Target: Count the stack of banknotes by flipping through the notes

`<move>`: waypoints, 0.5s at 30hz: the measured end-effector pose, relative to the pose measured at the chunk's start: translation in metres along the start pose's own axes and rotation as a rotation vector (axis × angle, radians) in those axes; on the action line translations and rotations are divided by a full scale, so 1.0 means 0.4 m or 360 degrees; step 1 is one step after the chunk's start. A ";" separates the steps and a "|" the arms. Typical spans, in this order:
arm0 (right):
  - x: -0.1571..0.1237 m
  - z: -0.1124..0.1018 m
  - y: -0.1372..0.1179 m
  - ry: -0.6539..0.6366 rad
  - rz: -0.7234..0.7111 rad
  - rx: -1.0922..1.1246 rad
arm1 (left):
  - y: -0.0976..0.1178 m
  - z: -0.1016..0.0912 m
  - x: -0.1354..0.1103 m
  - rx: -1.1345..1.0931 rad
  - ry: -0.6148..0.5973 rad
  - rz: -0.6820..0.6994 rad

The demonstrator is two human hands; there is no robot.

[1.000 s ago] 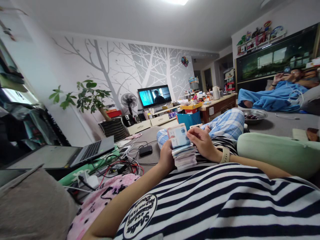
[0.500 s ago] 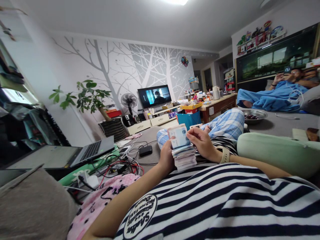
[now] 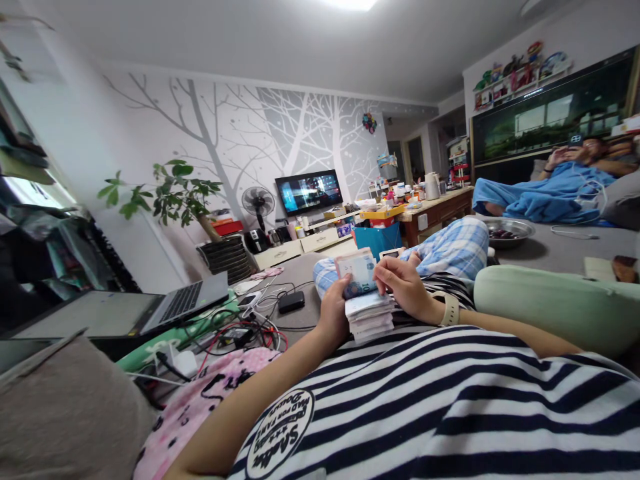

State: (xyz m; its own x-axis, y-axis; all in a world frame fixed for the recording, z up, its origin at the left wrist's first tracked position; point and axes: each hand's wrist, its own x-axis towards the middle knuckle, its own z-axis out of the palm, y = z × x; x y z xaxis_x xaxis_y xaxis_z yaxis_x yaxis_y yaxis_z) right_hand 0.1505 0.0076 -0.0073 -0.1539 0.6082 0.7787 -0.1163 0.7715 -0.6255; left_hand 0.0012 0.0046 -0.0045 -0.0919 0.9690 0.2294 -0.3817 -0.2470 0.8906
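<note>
A thick wad of banknotes (image 3: pixel 370 316) is bent over in front of my striped shirt, its lower ends fanned in layers. My left hand (image 3: pixel 334 312) grips the wad from the left, with the thumb lying across the face of the front bluish banknote (image 3: pixel 357 273). At the wad's right edge, my right hand (image 3: pixel 406 288) has thumb and forefinger pinched on the front note's edge. A pale watch is on the right wrist. My left fingers behind the wad are hidden.
At left lie an open laptop (image 3: pixel 185 301), tangled cables and a black box (image 3: pixel 291 302). A green cushion (image 3: pixel 550 303) sits by my right arm. Beyond are a metal bowl (image 3: pixel 520 232) of dark fruit and a person under a blue blanket (image 3: pixel 550 193), holding a phone.
The front note now bends down at the right edge with my right fingers slightly lower. My left thumb has come across the notes' face. The television picture differs.
</note>
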 end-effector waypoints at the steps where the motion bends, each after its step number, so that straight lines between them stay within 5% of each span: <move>1: 0.003 -0.002 0.003 0.0065 0.0014 -0.0038 | 0.003 0.002 -0.004 -0.0002 -0.0018 -0.0011; 5: 0.017 -0.006 0.025 0.0258 0.0095 -0.0172 | 0.018 0.013 -0.027 0.0009 -0.0042 -0.0030; 15: 0.023 -0.006 0.030 0.0166 0.0132 -0.0231 | 0.006 0.001 -0.001 0.0076 0.0051 0.0009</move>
State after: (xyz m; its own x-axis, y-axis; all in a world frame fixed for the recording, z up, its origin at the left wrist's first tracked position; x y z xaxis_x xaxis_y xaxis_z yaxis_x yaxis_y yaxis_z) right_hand 0.1502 0.0228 -0.0076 -0.0537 0.6810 0.7303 0.0364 0.7322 -0.6801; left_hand 0.0006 0.0038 -0.0024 -0.1237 0.9671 0.2224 -0.3367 -0.2517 0.9074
